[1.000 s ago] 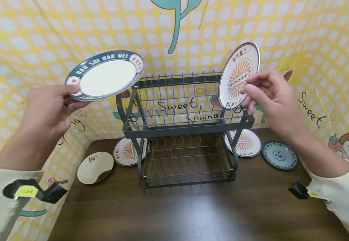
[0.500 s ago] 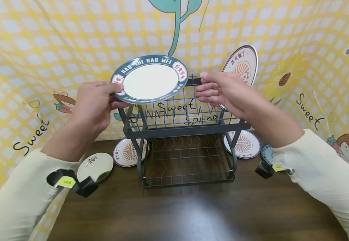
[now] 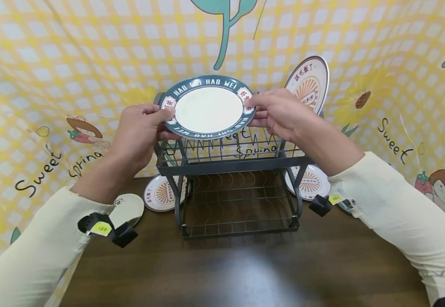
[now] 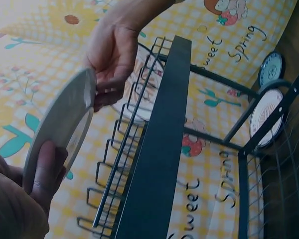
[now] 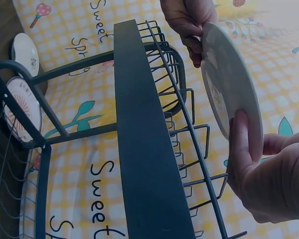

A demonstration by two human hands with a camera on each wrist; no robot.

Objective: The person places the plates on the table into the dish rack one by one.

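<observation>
A white plate with a teal lettered rim (image 3: 209, 108) is held nearly flat above the upper tier of a dark two-tier dish rack (image 3: 238, 164). My left hand (image 3: 140, 130) pinches its left edge, thumb on top and fingers beneath. At the opposite edge my right hand (image 3: 284, 113) grips the rim the same way. In both wrist views the plate's pale underside (image 4: 65, 117) shows, apart from the rack wires. Behind my right hand a white plate with an orange sunburst (image 3: 310, 85) stands upright in the rack's right end, partly hidden.
On the brown table (image 3: 222, 268) a cream plate (image 3: 128, 209) and a sunburst plate (image 3: 165, 194) lie left of the rack. Another sunburst plate (image 3: 310, 183) lies to the right, beside a blue patterned plate (image 5: 25, 55) hidden mostly by my sleeve in the head view. Checked cloth hangs behind.
My left hand has carried the teal-rimmed plate rightward to above the rack. My right hand has left the upright sunburst plate, moved left and taken hold of the teal-rimmed plate's right edge.
</observation>
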